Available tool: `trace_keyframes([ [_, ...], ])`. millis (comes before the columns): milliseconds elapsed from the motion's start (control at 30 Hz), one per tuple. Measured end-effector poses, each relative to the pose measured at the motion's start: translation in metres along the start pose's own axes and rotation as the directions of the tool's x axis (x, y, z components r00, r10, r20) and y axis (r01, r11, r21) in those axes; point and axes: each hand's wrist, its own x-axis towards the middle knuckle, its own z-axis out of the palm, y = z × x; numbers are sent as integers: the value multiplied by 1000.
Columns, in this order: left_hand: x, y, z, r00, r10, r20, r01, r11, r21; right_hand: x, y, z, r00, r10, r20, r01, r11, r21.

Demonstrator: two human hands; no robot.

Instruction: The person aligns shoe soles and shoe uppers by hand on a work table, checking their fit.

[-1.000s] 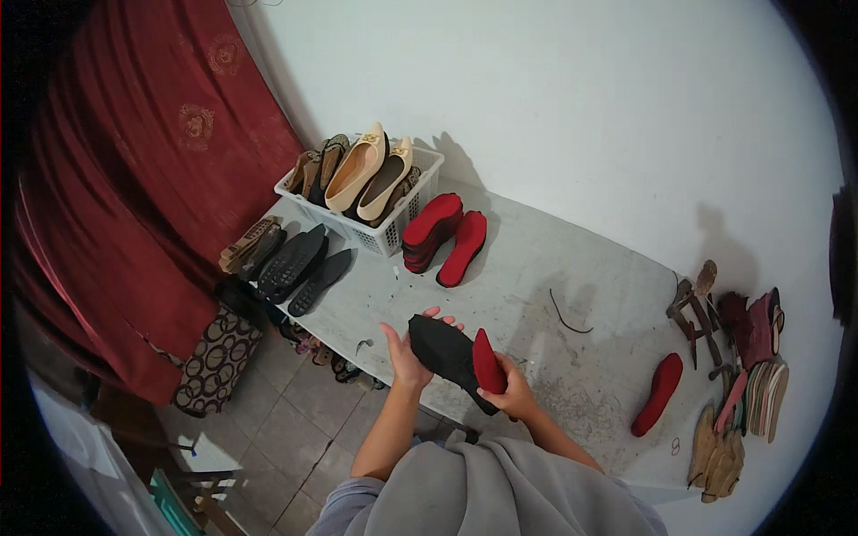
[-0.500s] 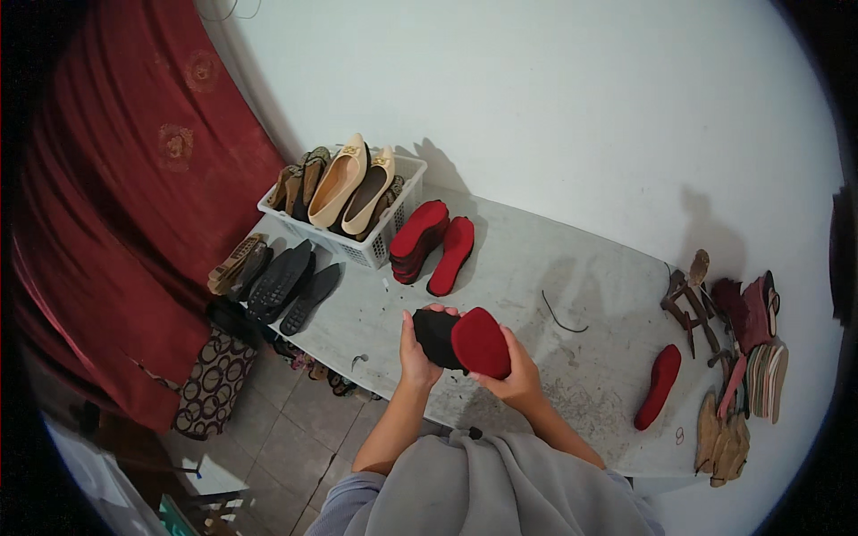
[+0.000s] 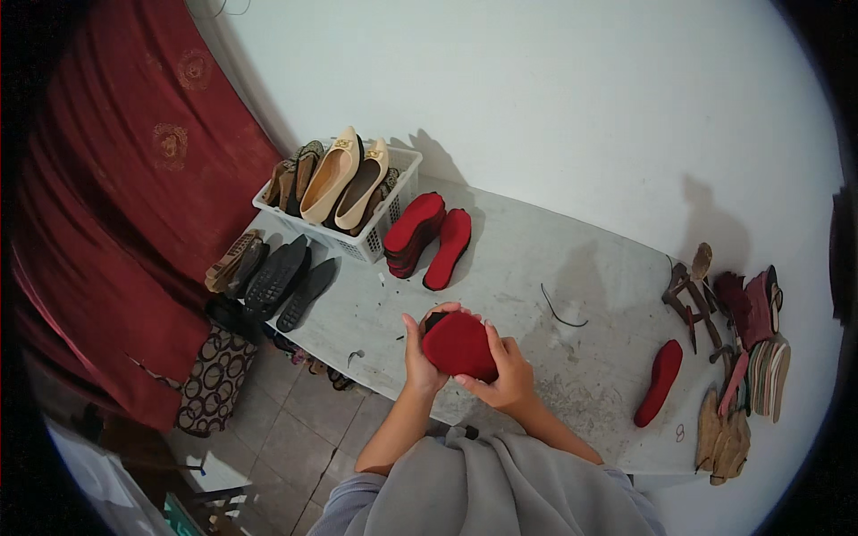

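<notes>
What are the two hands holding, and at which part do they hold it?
Both hands hold one red shoe sole: the left hand grips its left edge, the right hand its lower right edge.

Head-worn fisheye looks steeply down onto the grey table (image 3: pixel 572 268).

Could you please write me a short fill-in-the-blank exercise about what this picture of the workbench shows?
1. Both hands, the left hand and the right hand, hold a sole piece whose visible face is ____ in colour.
2. The beige shoes stand in a white ____.
3. A single red sole lies on the table to the person's ____.

Missing words: red; basket; right
</notes>
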Motion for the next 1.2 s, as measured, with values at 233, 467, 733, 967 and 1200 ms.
trace_keyframes([
  [233, -10, 8, -7, 998, 25, 63, -22, 999, -37, -3, -3, 5, 996, 7, 89, -6, 1000, -19],
  [467, -10, 9, -8, 994, 85, 64, -92, 990, 107, -3, -4, 7, 996, 26, 91, -25, 1000, -18],
  [733, -9, 11, -9, 998, 64, -15, -61, 986, 152, -4, 0, 12, 999, 1, 51, 2, 999, -45],
  [967, -6, 14, -8, 997, 64, 41, -69, 988, 137, -3, -2, 11, 999, 10, 44, -7, 997, -72],
  [1200, -3, 27, -16, 998, 55, 20, -58, 965, 256, 5, 57, 7, 949, 158, 274, -271, 851, 450],
])
